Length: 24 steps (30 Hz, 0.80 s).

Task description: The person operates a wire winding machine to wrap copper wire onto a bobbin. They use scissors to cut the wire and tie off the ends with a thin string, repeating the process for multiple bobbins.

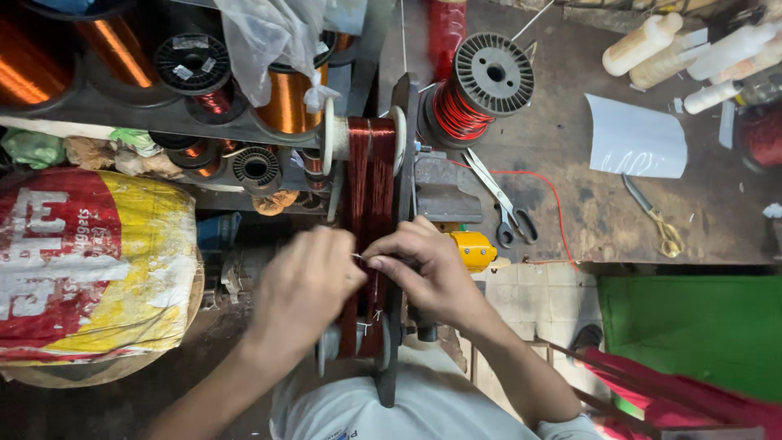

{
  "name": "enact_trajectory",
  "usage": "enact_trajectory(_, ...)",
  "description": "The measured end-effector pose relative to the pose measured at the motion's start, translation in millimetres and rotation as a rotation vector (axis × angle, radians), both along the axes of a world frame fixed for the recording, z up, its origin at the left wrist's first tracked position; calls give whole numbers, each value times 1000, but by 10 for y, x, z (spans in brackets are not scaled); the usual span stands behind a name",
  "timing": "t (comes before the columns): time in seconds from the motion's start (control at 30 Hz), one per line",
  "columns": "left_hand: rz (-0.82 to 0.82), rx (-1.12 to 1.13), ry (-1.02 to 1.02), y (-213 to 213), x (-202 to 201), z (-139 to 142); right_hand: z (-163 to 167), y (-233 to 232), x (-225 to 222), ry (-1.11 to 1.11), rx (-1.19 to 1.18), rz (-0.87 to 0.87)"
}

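While both hands meet at the coil: a winding job at the pinch point.
Left hand (305, 281): curled shut, fingertips pinching a fine wire end.
Right hand (423, 273): thumb and forefinger pressed on the same strand.
Coil: dark-red enamelled copper wire winding (371, 175) stretched over a flat black winding former (403, 147), upright between the wrists.
Risk: the thin strand could kink or snap under a hard pull — turns may slip.
Nearby: black-handled scissors (505, 204) on the stained worktop (586, 220).
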<state>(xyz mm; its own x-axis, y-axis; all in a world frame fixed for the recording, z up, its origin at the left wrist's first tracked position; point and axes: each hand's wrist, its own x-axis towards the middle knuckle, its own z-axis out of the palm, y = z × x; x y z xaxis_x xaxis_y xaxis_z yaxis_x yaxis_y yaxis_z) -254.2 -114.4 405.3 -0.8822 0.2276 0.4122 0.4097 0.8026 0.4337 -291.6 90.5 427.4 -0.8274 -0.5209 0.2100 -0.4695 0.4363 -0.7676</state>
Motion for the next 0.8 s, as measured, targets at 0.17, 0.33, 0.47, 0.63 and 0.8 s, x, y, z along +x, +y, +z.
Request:
enact_trajectory(0.17, 321, -23, -158, -407, -76, -172, -1, 10, 34, 99, 65, -95)
enact_trajectory(0.33, 255, 221, -117, -511, 74, -110, -9, 30, 25, 183, -6, -24)
enact_trajectory(0.47, 31, 521, -273, -238, 161, -38, -36, 33, 54, 169, 98, -58)
enact_trajectory(0.63, 73, 413, -299, -104, 120, 100, -81, -76, 91, 281, 129, -19)
enact_trajectory(0.8, 96, 327, -73, -7, 145, 114, -102, -163, 171, 385, 138, -100)
